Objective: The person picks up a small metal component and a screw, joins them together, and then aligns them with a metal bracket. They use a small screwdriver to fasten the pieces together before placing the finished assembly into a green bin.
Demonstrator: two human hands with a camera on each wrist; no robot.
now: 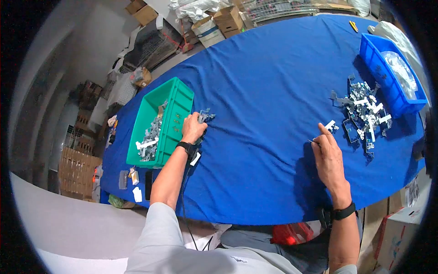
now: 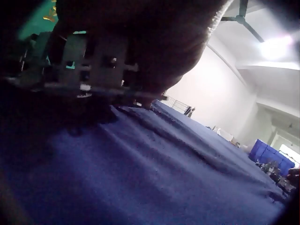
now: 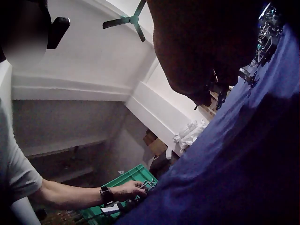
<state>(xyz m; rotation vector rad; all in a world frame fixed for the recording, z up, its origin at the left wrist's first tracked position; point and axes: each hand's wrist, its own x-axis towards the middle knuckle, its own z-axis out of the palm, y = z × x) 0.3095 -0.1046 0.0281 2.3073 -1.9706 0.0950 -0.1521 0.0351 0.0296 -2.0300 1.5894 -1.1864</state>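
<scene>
My left hand (image 1: 193,129) is beside the green bin (image 1: 185,98), its fingers gripping a small metal bracket (image 1: 206,116) low over the cloth. More thin metal pieces (image 2: 93,61) show dark beneath that hand in the left wrist view. Off to the right, my right hand (image 1: 328,160) has its fingers bent together, and a thin metal part (image 1: 313,140) pokes out at the thumb side. Just past its index finger is a bracket with a white strip (image 1: 330,125). Much of what the right hand pinches is hidden by the fingers.
A heap of metal brackets (image 1: 365,109) lies by a blue bin (image 1: 392,77) holding clear plastic bags. Similar brackets (image 1: 151,139) fill part of the green bin. Blue cloth (image 1: 255,91) covers the table. A yellow-handled tool (image 1: 353,26) lies at the far edge; a cable (image 1: 183,201) hangs near the left forearm.
</scene>
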